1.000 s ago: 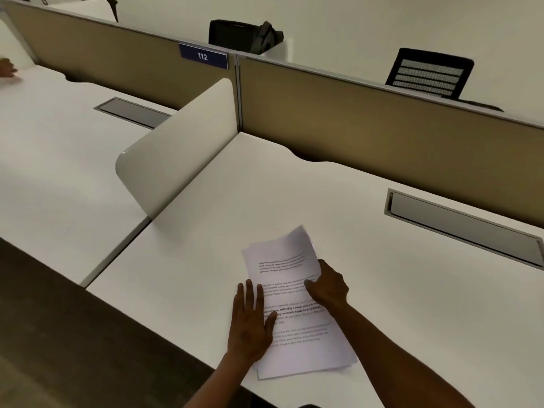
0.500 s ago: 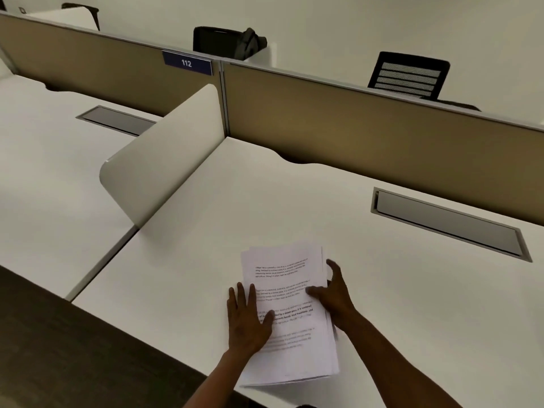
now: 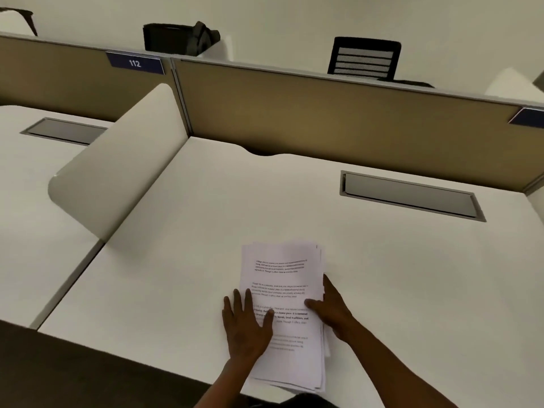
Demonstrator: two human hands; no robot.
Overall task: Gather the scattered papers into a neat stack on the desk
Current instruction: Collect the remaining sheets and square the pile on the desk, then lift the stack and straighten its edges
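Observation:
A stack of white printed papers (image 3: 284,278) lies on the white desk (image 3: 397,275) near its front edge, roughly squared, with sheet edges fanned slightly at the right and bottom. My left hand (image 3: 245,325) rests flat with spread fingers on the stack's left edge, thumb over the text. My right hand (image 3: 331,310) presses against the stack's right edge, thumb on top of the top sheet and fingers along the side.
A white curved divider (image 3: 117,169) stands at the desk's left. A tan partition (image 3: 338,113) with a blue "112" label (image 3: 134,63) runs along the back. A grey cable tray lid (image 3: 410,195) sits at the back right. Behind are a black bag (image 3: 179,38) and a chair (image 3: 363,58).
The papers have turned from a slanted spread into a straighter, more aligned stack. My right hand has shifted from on top of the sheets to the stack's right edge. My view has drifted rightward.

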